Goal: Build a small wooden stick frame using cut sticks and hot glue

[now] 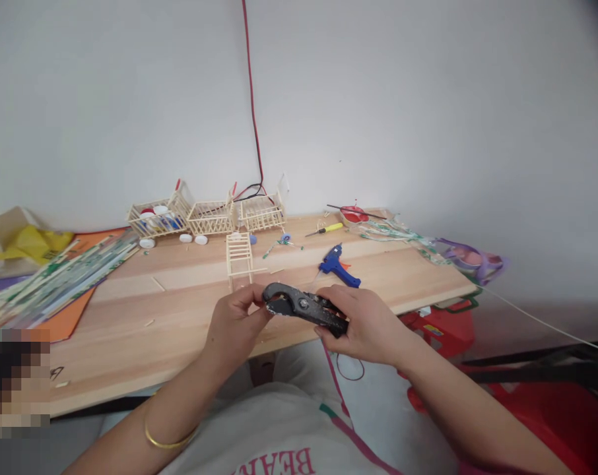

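Note:
My right hand (365,323) grips the handles of a dark grey cutter (303,305), whose hooked jaw points left. At that jaw my left hand (234,323) has its fingertips pinched; whatever it holds there is too small to make out. Both hands hover over the near edge of a light wooden board (180,316). Just beyond them a small ladder-like frame of thin wooden sticks (239,257) stands on the board. A blue glue gun (336,266) lies a little to the right of it.
Three stick-built baskets (207,216) line the wall, with white bottle caps (148,242) near them. A yellow screwdriver (325,229) and a red dish (353,216) sit at the back right. Bundled sticks (51,284) lie left. A red and black cable (252,112) hangs down the wall.

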Motion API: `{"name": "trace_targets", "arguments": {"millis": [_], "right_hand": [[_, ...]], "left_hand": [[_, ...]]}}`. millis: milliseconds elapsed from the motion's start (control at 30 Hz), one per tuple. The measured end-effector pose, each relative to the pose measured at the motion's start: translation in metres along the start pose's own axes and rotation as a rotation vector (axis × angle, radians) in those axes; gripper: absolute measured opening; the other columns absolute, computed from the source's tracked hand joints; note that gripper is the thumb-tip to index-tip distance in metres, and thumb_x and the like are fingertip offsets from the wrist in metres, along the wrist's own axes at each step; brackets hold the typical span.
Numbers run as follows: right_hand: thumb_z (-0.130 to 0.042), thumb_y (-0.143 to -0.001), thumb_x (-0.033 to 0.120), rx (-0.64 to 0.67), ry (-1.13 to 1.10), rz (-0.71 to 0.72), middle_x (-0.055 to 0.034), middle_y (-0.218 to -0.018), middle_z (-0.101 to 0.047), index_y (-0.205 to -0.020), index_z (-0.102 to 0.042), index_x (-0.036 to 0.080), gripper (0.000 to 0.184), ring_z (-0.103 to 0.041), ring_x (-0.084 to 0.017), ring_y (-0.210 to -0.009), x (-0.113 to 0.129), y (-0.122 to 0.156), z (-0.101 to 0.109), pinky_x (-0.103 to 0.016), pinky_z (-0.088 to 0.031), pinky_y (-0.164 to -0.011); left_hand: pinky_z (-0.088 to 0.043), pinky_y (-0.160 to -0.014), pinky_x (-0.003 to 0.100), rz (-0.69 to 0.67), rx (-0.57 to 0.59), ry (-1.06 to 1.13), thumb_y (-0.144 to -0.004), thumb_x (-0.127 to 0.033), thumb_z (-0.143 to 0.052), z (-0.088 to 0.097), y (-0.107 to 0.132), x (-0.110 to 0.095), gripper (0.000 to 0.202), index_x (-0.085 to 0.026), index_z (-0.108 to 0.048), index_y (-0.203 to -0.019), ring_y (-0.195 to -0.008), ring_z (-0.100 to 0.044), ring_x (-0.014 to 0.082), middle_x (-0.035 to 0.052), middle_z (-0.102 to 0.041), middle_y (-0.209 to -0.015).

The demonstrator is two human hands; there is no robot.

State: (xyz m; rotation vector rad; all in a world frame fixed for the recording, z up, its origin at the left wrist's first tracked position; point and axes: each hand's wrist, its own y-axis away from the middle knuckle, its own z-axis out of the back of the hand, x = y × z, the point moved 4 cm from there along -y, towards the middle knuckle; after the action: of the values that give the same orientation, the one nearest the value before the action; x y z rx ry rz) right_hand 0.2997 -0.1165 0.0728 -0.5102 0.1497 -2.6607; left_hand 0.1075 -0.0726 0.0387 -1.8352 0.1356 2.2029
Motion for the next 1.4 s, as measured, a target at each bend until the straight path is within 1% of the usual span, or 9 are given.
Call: {"name": "trace_targets", "arguments": {"millis": [167,300,433,600,700,900,1067,1200,1400], "right_hand": [[-0.055,-0.072,0.03,0.011,0.014,-0.013,-0.0045,-0.083,-0.065,-0.095,-0.056,0.018,0.026,-0.06,-0.018,-0.074,-0.002,0.0,-0.002,-0.026,-0.039,-0.064],[-0.055,-0.072,0.033,0.024,0.051,-0.039,-0.004,-0.078,-0.064,-0.085,-0.055,0.018,0.02,-0.06,-0.018,-0.07,-0.002,-0.001,-0.003,-0.026,-0.037,-0.06],[-0.053,-0.073,0.037,0.044,0.106,-0.057,-0.0047,-0.075,-0.064,-0.079,-0.053,0.018,0.02,-0.059,-0.018,-0.067,-0.004,-0.003,-0.006,-0.025,-0.035,-0.058],[-0.052,-0.073,0.036,0.009,0.189,-0.041,-0.0048,-0.072,-0.064,-0.08,-0.054,0.018,0.02,-0.059,-0.018,-0.065,-0.009,-0.005,-0.011,-0.026,-0.032,-0.056],[-0.053,-0.074,0.035,0.005,0.212,-0.036,-0.005,-0.074,-0.065,-0.082,-0.054,0.017,0.02,-0.06,-0.018,-0.066,-0.011,-0.006,-0.012,-0.026,-0.032,-0.056],[-0.054,-0.074,0.037,0.088,0.182,-0.042,-0.0046,-0.079,-0.066,-0.087,-0.055,0.018,0.023,-0.061,-0.019,-0.07,-0.009,-0.008,-0.008,-0.026,-0.034,-0.058],[-0.053,-0.073,0.035,0.067,0.169,-0.026,-0.0057,-0.079,-0.064,-0.085,-0.055,0.018,0.022,-0.06,-0.02,-0.074,-0.009,-0.007,-0.008,-0.027,-0.037,-0.062],[-0.054,-0.073,0.035,0.092,0.142,-0.023,-0.0058,-0.08,-0.063,-0.085,-0.053,0.018,0.021,-0.059,-0.02,-0.074,-0.009,-0.007,-0.009,-0.026,-0.037,-0.063],[-0.053,-0.073,0.034,0.108,0.119,-0.022,-0.0063,-0.079,-0.062,-0.083,-0.051,0.018,0.019,-0.058,-0.02,-0.074,-0.008,-0.008,-0.009,-0.027,-0.038,-0.064]], "left_hand": [[-0.046,-0.075,0.029,0.012,-0.004,-0.024,-0.072,-0.025,-0.065,0.0,0.0,-0.001,0.009,-0.018,-0.069,-0.077,-0.076,-0.061,0.0177,0.001,-0.069,-0.075],[-0.046,-0.074,0.028,0.016,-0.012,-0.021,-0.072,-0.025,-0.065,-0.001,0.0,-0.003,0.01,-0.018,-0.069,-0.078,-0.076,-0.061,0.0175,0.0011,-0.069,-0.076],[-0.046,-0.074,0.028,0.023,-0.016,-0.016,-0.071,-0.026,-0.066,-0.001,0.0,-0.003,0.011,-0.017,-0.069,-0.077,-0.075,-0.06,0.017,0.0014,-0.07,-0.078],[-0.045,-0.072,0.028,0.034,-0.019,-0.021,-0.071,-0.026,-0.066,-0.003,-0.002,-0.001,0.013,-0.016,-0.069,-0.079,-0.073,-0.06,0.0168,0.0016,-0.069,-0.076],[-0.045,-0.071,0.028,0.039,-0.021,-0.026,-0.071,-0.026,-0.066,-0.003,-0.004,0.001,0.012,-0.016,-0.068,-0.078,-0.072,-0.059,0.0167,0.0011,-0.069,-0.075],[-0.045,-0.074,0.027,-0.026,0.017,-0.049,-0.073,-0.022,-0.062,-0.002,-0.006,0.003,0.008,-0.017,-0.067,-0.078,-0.076,-0.06,0.0169,0.0002,-0.067,-0.073],[-0.045,-0.076,0.028,-0.057,0.05,-0.039,-0.075,-0.023,-0.062,-0.001,-0.006,0.003,0.008,-0.017,-0.066,-0.077,-0.077,-0.06,0.0173,0.0006,-0.066,-0.074],[-0.045,-0.077,0.028,-0.076,0.082,-0.02,-0.075,-0.023,-0.061,-0.001,-0.008,0.006,0.006,-0.017,-0.064,-0.077,-0.078,-0.06,0.0171,0.0003,-0.065,-0.074],[-0.047,-0.078,0.03,-0.091,0.124,0.058,-0.076,-0.026,-0.062,-0.001,-0.01,0.009,0.01,-0.017,-0.065,-0.079,-0.079,-0.061,0.0177,0.0026,-0.068,-0.079]]}}
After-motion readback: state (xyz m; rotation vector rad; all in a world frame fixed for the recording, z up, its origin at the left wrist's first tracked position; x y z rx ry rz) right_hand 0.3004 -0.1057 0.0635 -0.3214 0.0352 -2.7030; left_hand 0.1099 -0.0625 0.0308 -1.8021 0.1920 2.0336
